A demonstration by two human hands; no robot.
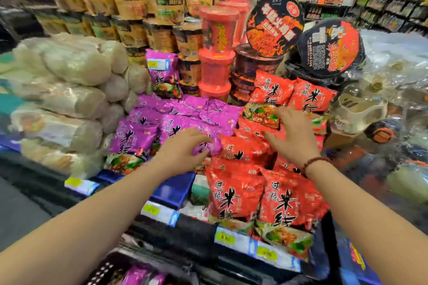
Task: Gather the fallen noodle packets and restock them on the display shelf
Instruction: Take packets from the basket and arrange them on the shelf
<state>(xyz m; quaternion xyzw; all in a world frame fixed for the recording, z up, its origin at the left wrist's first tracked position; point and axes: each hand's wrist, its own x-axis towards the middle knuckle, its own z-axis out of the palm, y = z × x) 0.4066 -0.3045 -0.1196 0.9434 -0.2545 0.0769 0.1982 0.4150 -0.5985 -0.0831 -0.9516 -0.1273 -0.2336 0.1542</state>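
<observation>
Purple noodle packets (136,139) lie piled at the middle of the display shelf (171,190), and red noodle packets (234,194) are stacked to their right. My left hand (183,148) rests over a purple packet (206,147) at the seam between the two piles, fingers curled on it. My right hand (294,134), with a bead bracelet on the wrist, presses on a red packet (261,113) higher in the red pile. One purple packet (164,71) stands upright at the back.
Clear bags of pale noodles (69,90) are heaped on the left. Brown cup noodles (162,28), red tubs (217,53) and black bowl noodles (331,48) stand behind. Price tags (159,211) line the shelf edge. A basket with purple packets (139,276) sits below.
</observation>
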